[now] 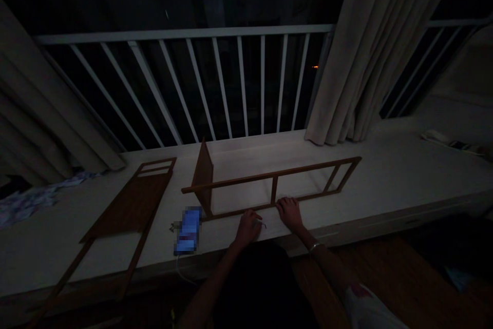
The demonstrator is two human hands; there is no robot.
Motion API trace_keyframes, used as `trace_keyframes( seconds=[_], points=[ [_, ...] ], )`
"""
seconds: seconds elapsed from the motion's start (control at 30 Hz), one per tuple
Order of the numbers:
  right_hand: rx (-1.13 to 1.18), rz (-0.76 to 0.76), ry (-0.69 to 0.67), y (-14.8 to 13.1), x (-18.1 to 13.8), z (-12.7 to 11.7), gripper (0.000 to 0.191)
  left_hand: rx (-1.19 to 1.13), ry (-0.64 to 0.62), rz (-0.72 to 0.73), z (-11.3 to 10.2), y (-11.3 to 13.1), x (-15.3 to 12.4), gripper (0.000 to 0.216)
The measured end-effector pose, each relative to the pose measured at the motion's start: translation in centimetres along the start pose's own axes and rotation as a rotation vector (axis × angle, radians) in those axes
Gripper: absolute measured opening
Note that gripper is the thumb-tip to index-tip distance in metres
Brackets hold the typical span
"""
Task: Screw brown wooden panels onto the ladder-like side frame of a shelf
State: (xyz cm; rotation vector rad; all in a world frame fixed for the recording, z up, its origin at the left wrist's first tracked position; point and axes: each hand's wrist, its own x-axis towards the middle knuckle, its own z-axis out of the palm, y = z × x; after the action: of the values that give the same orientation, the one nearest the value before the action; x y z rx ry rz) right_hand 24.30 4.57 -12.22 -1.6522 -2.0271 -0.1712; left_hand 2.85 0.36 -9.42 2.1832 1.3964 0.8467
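L hand [248, 227] pinches small bit [262, 224], R hand [290, 213] flat on rail frame [274, 177], end panel [203, 175] joined; 2nd panel [131, 206] loose 9 o'clock.

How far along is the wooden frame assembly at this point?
Done: one side panel stands upright, apparently joined to the long railed frame. In hand: right hand rests on the frame's lower rail, left hand beside it on the ledge. Left: a second panel lies flat, unattached.
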Motion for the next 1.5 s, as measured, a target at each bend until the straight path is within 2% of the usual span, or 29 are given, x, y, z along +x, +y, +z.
trace_keyframes(
  seconds=[0.17, 0.4, 0.57, 0.87, 1.0, 1.1, 1.23, 1.33, 1.5],
  points=[
    [0.004, 0.003, 0.006, 0.2, 0.1, -0.2, 0.030, -0.007, -0.060, -0.003, 1.3, 0.4, 0.6, 0.019],
    [0.001, 0.014, -0.027, 0.5, 0.1, -0.1, 0.028, -0.022, -0.107, -0.063, 1.9, 0.4, 0.8, 0.017],
    [0.004, 0.005, -0.020, 0.5, -0.1, 0.2, 0.029, -0.030, -0.101, -0.075, 1.9, 0.5, 0.8, 0.009],
    [0.002, 0.008, -0.021, 0.3, -0.2, 0.2, 0.030, -0.092, -0.035, -0.134, 1.5, 0.8, -0.1, 0.010],
    [0.010, 0.000, -0.027, 0.2, -0.3, 0.2, 0.029, -0.139, 0.028, -0.194, 0.3, 0.3, -1.1, 0.012],
    [0.002, -0.002, -0.019, 0.1, -0.3, 0.2, 0.029, -0.177, 0.104, -0.250, -1.5, -0.6, -2.1, 0.015],
    [-0.005, -0.004, -0.010, 0.0, -0.2, 0.2, 0.030, -0.216, 0.228, -0.311, -4.4, -2.5, -3.9, 0.021],
    [-0.004, -0.011, -0.004, -0.2, -0.3, 0.0, 0.031, -0.312, 0.368, -0.384, -6.2, -3.8, -5.2, 0.027],
    [-0.010, -0.014, 0.001, -0.3, -0.4, 0.0, 0.031, -0.422, 0.470, -0.462, -6.9, -5.3, -7.1, 0.028]
  ],
)
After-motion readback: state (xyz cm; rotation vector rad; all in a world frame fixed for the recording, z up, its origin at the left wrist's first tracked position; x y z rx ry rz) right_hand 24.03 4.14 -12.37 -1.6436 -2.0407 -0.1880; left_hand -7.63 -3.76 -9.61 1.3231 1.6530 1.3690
